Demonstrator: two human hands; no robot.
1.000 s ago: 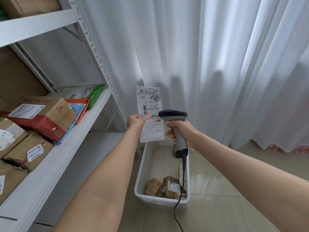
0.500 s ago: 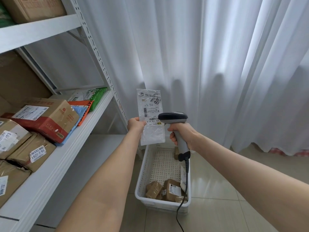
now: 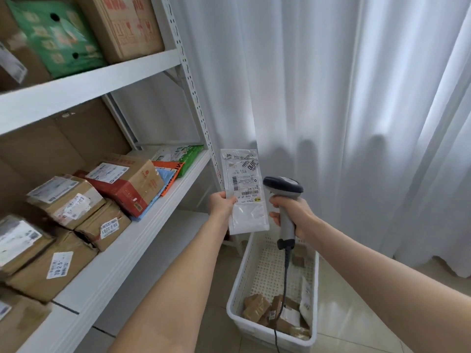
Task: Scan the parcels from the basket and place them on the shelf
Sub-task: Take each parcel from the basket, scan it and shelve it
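My left hand (image 3: 221,205) pinches the left edge of a flat white parcel bag (image 3: 244,192), held upright with its label and barcodes facing me. Just to its right, my right hand (image 3: 293,215) grips the handle of a grey barcode scanner (image 3: 283,189), whose head sits beside the label; its cable hangs down over the basket. Below both hands a white plastic basket (image 3: 238,284) stands on the floor with several small brown parcels (image 3: 256,307) at its near end. The white shelf (image 3: 142,240) runs along the left.
The middle shelf holds several taped cardboard boxes (image 3: 63,200), a red and brown box (image 3: 125,184) and flat coloured mailers (image 3: 175,164). The upper shelf carries a green bag (image 3: 56,34) and a carton (image 3: 125,24). White curtains (image 3: 331,98) hang behind. Tiled floor lies to the right.
My view has swung left and up, bringing more of the shelf into sight. The red scan dot seen on the label a second ago is gone. Both hands keep their grips.
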